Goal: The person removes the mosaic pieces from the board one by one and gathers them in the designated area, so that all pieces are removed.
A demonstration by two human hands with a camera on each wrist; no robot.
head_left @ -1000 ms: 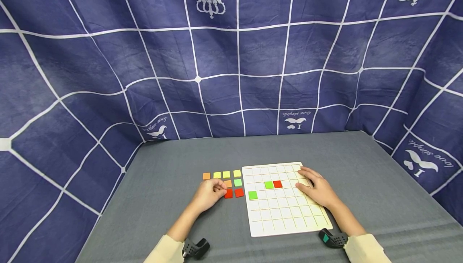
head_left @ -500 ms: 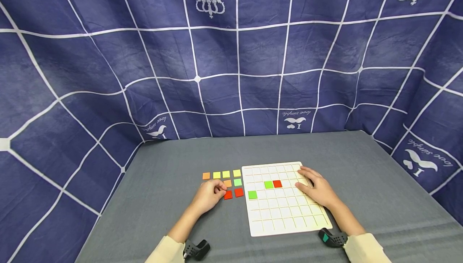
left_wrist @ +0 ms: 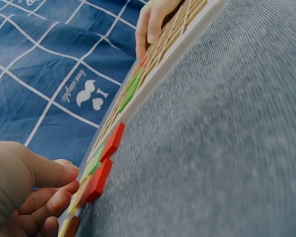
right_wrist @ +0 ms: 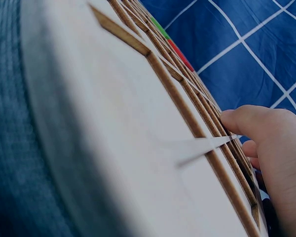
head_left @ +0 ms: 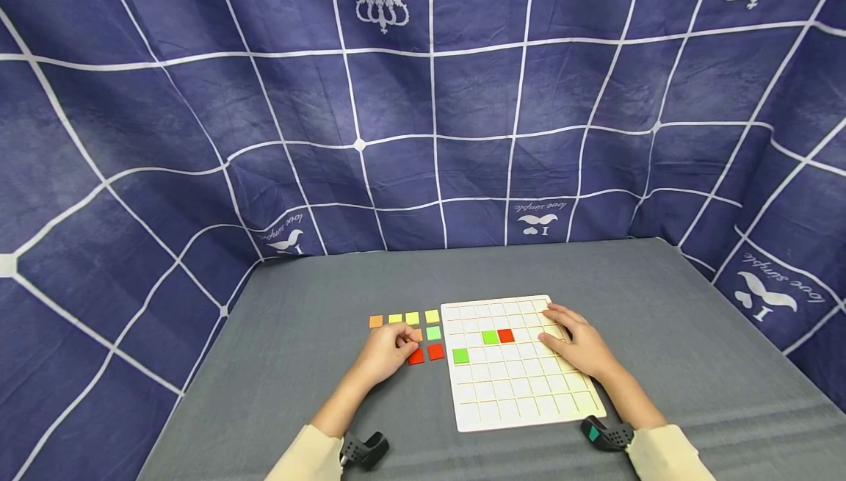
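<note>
My left hand [head_left: 386, 352] is over the loose square tiles, fingers bent, thumb near the fingertips. Nothing shows between them in the left wrist view. Its fingertips are by an orange tile [head_left: 418, 335], partly covered, and a red tile [head_left: 416, 357]; contact cannot be told. Another red tile [head_left: 436, 352] and a light green tile [head_left: 433, 333] lie between that hand and the white gridded board [head_left: 502, 393]. On the board sit a green tile [head_left: 461, 356], a second green tile [head_left: 490, 337] and a red tile [head_left: 506, 335] beside it. My right hand [head_left: 581, 345] rests on the board's right edge, fingers spread.
Behind the left hand, an orange tile [head_left: 376, 322] and several yellow tiles [head_left: 413, 318] form a row. A grey cloth [head_left: 330, 283] covers the table. Blue curtain [head_left: 396, 99] with white lines hangs at the back and sides.
The near red tile shifted slightly toward me early on. Since then my left hand has moved a little away from me, over part of the orange tile. My right hand stays on the board.
</note>
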